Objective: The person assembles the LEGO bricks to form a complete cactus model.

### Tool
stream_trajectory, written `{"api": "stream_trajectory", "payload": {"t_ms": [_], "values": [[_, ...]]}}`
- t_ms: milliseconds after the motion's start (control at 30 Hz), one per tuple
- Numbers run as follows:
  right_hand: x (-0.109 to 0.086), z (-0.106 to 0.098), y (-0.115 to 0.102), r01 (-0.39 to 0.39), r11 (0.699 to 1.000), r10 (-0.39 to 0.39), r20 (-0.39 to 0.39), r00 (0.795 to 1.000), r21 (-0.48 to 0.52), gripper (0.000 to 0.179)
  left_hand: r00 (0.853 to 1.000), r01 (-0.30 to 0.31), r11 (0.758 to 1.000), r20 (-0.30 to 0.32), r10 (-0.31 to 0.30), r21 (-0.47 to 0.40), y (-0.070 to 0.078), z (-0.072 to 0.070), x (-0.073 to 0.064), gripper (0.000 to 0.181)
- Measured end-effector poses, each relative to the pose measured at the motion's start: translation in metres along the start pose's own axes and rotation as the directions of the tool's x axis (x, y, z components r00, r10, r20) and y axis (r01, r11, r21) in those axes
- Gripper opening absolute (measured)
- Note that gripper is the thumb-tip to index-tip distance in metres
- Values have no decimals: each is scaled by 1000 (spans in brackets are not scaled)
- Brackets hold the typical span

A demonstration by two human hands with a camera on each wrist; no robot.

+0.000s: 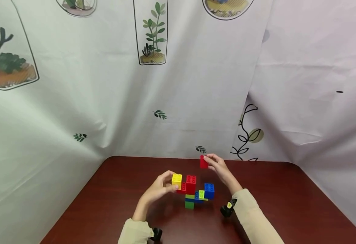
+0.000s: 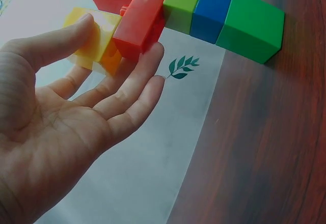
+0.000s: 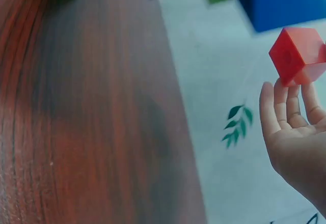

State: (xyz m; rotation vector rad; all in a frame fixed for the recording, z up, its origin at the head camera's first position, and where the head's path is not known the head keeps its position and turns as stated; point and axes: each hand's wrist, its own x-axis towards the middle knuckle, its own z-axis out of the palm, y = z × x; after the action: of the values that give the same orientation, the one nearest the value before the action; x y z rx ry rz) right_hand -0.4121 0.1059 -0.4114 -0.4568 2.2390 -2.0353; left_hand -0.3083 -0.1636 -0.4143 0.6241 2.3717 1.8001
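My left hand (image 1: 157, 189) pinches a yellow toy brick (image 1: 176, 180) at the left end of a built-up brick structure. In the left wrist view the thumb presses the face of the yellow brick, with fingers behind it and under a long red brick (image 2: 143, 18). The structure also has a tall red brick (image 1: 191, 184), lime and blue pieces, a blue brick (image 1: 209, 190) at its right end and a green brick (image 1: 189, 205) at its base. Apart from it, beyond and above, my right hand (image 1: 218, 166) holds a loose red brick (image 1: 203, 162) between thumb and fingers.
A dark red-brown table (image 1: 110, 203) lies under the structure. Its far edge meets a white cloth backdrop (image 1: 196, 95) printed with plants, which also hangs at both sides. Small black devices sit at the left wrist (image 1: 156, 234) and right wrist (image 1: 227, 208).
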Motion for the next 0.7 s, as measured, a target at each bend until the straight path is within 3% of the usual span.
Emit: {"api": "stream_trajectory", "payload": {"t_ms": [233, 433, 700], "values": [[-13, 6, -22, 26, 996, -21, -59, 998, 83, 27, 1000, -2, 1000, -3, 2, -5, 2, 1, 1, 36], [-35, 13, -33, 170, 979, -156, -126, 980, 111, 6, 1000, 3, 1000, 2, -3, -2, 2, 2, 2, 37], [-56, 20, -44, 267, 955, -253, -117, 960, 127, 5, 1000, -5, 1000, 4, 5, 7, 1, 2, 1, 37]]}}
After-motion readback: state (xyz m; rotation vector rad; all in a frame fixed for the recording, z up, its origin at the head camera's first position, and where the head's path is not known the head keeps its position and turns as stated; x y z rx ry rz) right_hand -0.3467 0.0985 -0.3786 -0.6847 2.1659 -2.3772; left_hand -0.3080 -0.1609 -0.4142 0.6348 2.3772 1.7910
